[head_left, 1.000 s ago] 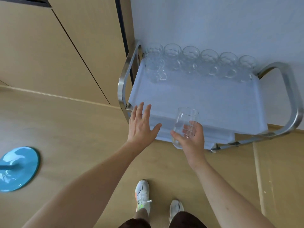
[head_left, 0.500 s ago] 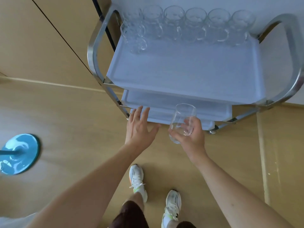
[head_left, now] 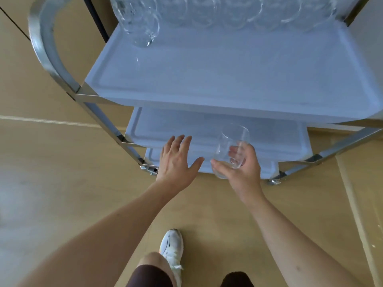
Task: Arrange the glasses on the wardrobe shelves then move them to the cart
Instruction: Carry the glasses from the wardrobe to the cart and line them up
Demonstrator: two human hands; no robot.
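No writing or brand is legible anywhere. Nearest, at the bottom centre of the frame, a white sneaker (head_left: 172,248) stands on the tan wooden floor (head_left: 62,183). Mid-frame, the right hand (head_left: 240,168) curls its fingers and thumb round a clear, smooth, empty drinking glass (head_left: 231,149), tilted, in front of the lower white trays. Just beside it, the left hand (head_left: 176,160) hovers with fingers straight and spread, holding nothing. Beyond, the steel-framed cart with white plastic trays (head_left: 207,79) has a bare top tray front; a row of clear glasses (head_left: 207,13) lines its far edge at the upper frame.
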